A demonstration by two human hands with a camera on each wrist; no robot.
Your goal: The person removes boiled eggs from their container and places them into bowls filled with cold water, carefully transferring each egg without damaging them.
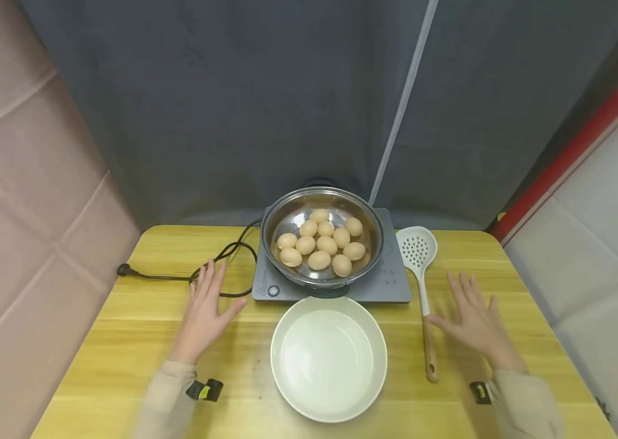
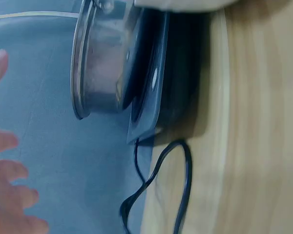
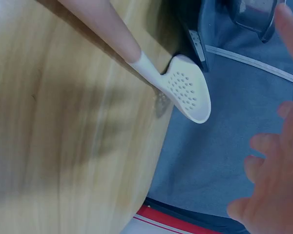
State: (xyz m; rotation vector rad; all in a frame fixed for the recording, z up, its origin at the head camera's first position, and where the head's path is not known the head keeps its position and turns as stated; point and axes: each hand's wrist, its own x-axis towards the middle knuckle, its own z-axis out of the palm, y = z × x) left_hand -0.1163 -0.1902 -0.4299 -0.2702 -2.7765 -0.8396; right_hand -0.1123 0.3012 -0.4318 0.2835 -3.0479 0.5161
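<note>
In the head view a steel pot (image 1: 320, 281) holds several brown eggs (image 1: 326, 246) and stands on a flat grey induction cooktop (image 1: 383, 289). Just in front of it is a round pale dish (image 1: 330, 360) with nothing in it. My left hand (image 1: 205, 317) is held over the table left of the dish, fingers spread, holding nothing. On the other side my right hand (image 1: 473, 323) is also spread and holds nothing. Its thumb overlaps the handle of the white slotted spoon (image 1: 417, 250) in the head view; in the right wrist view the hand is apart from the spoon (image 3: 185, 87).
A black power cord (image 1: 161, 277) with a plug lies looped on the wooden table (image 1: 243, 390), left of the cooktop and close to my left fingers. A dark grey curtain (image 1: 232, 110) hangs behind the table. Pale walls (image 1: 29, 213) rise at both sides.
</note>
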